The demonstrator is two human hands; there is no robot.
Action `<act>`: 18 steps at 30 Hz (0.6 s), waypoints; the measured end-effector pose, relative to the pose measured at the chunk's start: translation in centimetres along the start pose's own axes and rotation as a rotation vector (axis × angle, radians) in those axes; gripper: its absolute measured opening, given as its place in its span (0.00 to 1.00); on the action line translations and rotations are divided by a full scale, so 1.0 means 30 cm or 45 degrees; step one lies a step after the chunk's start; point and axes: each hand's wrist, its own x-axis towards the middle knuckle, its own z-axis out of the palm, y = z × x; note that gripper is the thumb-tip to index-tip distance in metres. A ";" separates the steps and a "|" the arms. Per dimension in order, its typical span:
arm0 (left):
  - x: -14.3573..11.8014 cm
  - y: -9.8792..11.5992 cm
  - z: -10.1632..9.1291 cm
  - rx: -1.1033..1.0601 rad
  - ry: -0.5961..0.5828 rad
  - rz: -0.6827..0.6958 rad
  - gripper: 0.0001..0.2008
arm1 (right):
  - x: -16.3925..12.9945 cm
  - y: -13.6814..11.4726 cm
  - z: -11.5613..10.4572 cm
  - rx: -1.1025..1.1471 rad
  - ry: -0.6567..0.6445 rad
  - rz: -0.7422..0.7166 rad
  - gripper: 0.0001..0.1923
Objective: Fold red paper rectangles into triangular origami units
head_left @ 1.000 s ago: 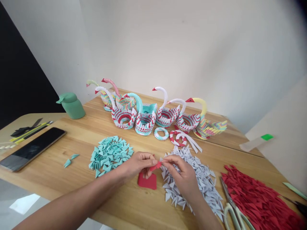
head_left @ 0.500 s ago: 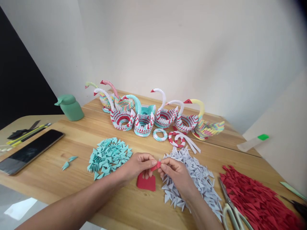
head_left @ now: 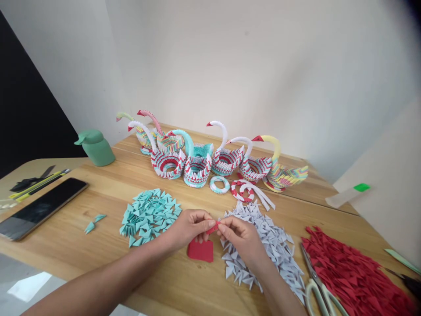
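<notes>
My left hand point(head_left: 187, 226) and my right hand point(head_left: 241, 239) meet over the wooden table point(head_left: 98, 193), both pinching one small folded red paper piece point(head_left: 213, 228) between their fingertips. A flat red paper square point(head_left: 200, 251) lies on the table just under them. To the left is a heap of teal folded paper triangles point(head_left: 149, 215). My right hand rests over a heap of white folded triangles point(head_left: 266, 245).
A row of modular-paper swans point(head_left: 197, 153) stands at the back, with small paper rings point(head_left: 219, 184) in front. Red paper pieces point(head_left: 351, 272) and scissors point(head_left: 317, 285) lie at the right. A phone point(head_left: 39, 208), pens and a green dispenser point(head_left: 95, 147) are at the left.
The right hand's fingers have drawn closer to the left hand on the red piece. The camera view has shifted slightly.
</notes>
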 end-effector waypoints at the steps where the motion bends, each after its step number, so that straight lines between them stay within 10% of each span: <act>1: 0.000 -0.002 0.001 0.012 0.009 0.006 0.23 | -0.001 -0.001 0.002 -0.016 0.001 -0.006 0.13; 10: -0.008 0.021 -0.002 -0.039 0.018 -0.019 0.21 | -0.007 -0.010 -0.021 -0.194 0.027 -0.122 0.11; 18: -0.012 0.024 -0.005 -0.166 -0.043 -0.075 0.19 | 0.003 -0.005 -0.022 -0.551 0.096 -0.771 0.07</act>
